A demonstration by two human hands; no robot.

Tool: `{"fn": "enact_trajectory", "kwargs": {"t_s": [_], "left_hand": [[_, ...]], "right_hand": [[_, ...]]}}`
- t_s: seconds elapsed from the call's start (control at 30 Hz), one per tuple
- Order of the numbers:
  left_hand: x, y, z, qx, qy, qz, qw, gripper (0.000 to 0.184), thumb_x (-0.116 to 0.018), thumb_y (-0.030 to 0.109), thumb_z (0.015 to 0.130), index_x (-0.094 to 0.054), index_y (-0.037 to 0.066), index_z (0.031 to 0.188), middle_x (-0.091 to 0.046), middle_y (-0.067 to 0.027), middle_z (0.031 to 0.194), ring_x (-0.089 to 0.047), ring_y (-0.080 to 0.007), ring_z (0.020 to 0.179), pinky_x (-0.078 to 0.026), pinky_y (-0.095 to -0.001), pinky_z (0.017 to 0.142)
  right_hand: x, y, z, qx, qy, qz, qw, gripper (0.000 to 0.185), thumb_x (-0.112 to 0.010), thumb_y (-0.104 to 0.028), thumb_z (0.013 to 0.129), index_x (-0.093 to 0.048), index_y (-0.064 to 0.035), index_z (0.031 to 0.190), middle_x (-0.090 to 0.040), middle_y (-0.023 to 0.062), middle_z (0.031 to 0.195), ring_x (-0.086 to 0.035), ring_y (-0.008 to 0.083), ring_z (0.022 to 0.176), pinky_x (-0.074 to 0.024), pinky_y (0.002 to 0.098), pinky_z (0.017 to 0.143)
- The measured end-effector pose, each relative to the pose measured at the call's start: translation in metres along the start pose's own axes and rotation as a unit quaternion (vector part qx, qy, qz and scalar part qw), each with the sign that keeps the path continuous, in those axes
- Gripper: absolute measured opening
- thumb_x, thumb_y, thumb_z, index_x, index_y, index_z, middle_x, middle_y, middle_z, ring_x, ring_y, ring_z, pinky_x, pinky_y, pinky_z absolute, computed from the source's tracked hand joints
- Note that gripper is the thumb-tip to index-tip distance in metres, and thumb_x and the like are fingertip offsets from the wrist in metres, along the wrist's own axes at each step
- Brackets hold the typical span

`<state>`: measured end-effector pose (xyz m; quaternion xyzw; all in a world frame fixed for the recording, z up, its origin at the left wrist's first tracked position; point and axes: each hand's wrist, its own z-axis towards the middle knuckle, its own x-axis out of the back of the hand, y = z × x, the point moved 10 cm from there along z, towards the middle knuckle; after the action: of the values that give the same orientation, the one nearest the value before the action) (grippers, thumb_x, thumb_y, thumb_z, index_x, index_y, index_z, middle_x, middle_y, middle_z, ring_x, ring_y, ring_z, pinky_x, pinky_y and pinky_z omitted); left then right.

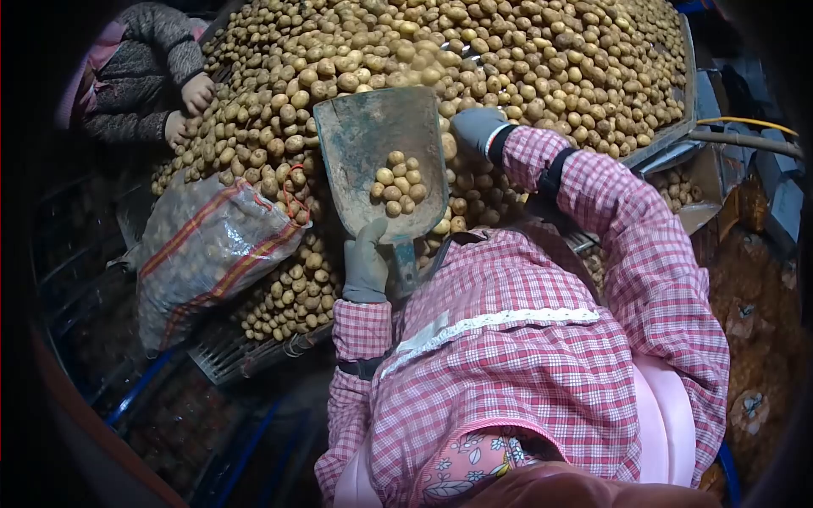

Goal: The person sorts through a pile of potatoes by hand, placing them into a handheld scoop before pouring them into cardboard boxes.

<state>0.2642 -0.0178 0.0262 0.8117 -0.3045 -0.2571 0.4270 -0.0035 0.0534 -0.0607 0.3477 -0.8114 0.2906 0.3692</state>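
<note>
A worn green scoop (373,127) lies tilted on a heap of small round tan potatoes (550,59), with several potatoes (398,182) in its lower half. My left hand (366,264), in a grey glove, grips the scoop at its near left edge beside the handle (406,267); a finger or thumb reaches over the rim. My right hand (479,131), also gloved, rests at the heap just right of the scoop. Its fingers are turned down and hidden, so what they hold does not show.
A striped clear woven bag (212,254) full of potatoes stands at the left. Another person's hands (188,106) touch the heap at upper left. A board (688,76) edges the heap on the right, near a pipe (745,142) and a cardboard box (707,190).
</note>
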Motion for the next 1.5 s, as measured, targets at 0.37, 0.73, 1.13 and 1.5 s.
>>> {"fn": "enact_trajectory", "kwargs": {"t_s": [0.37, 0.73, 1.13, 1.5], "left_hand": [[0.013, -0.014, 0.002, 0.054, 0.022, -0.021, 0.998, 0.039, -0.054, 0.017, 0.103, -0.065, -0.015, 0.122, -0.072, -0.0212, 0.118, -0.074, -0.0265, 0.103, -0.062, -0.0352, 0.088], [0.002, -0.010, 0.009, -0.009, 0.012, -0.015, 1.000, 0.041, -0.055, 0.016, 0.101, -0.064, -0.018, 0.122, -0.072, -0.0212, 0.118, -0.074, -0.0267, 0.104, -0.060, -0.0369, 0.091], [0.070, -0.028, -0.013, 0.029, 0.097, -0.061, 0.993, 0.032, -0.055, 0.010, 0.101, -0.066, -0.008, 0.126, -0.072, -0.0164, 0.122, -0.070, -0.0266, 0.110, -0.056, -0.0395, 0.097], [0.136, -0.042, -0.056, 0.000, 0.157, 0.027, 0.987, 0.040, -0.060, 0.016, 0.098, -0.063, -0.008, 0.131, -0.068, -0.0150, 0.127, -0.068, -0.0262, 0.115, -0.054, -0.0413, 0.101]], "right_hand": [[-0.004, 0.037, -0.008, 0.031, 0.076, 0.129, 0.988, 0.034, -0.068, -0.034, 0.086, -0.079, -0.0087, 0.105, -0.076, 0.0200, 0.101, -0.074, 0.0384, 0.099, -0.0579, 0.0482, 0.087], [0.113, 0.055, -0.054, 0.076, 0.123, 0.655, 0.742, 0.041, -0.077, -0.035, 0.095, -0.076, -0.0013, 0.117, -0.073, 0.0034, 0.083, -0.062, 0.0055, 0.060, -0.0511, 0.0220, 0.055], [0.068, 0.057, 0.051, -0.030, 0.101, 0.024, 0.994, 0.033, -0.060, -0.021, 0.090, -0.076, -0.0018, 0.111, -0.073, 0.0232, 0.119, -0.072, 0.0401, 0.109, -0.0578, 0.0476, 0.091], [0.057, 0.056, 0.079, 0.012, 0.149, 0.009, 0.989, 0.026, -0.067, -0.018, 0.083, -0.076, -0.0034, 0.103, -0.073, 0.0248, 0.110, -0.072, 0.0415, 0.104, -0.0574, 0.0498, 0.087]]}}
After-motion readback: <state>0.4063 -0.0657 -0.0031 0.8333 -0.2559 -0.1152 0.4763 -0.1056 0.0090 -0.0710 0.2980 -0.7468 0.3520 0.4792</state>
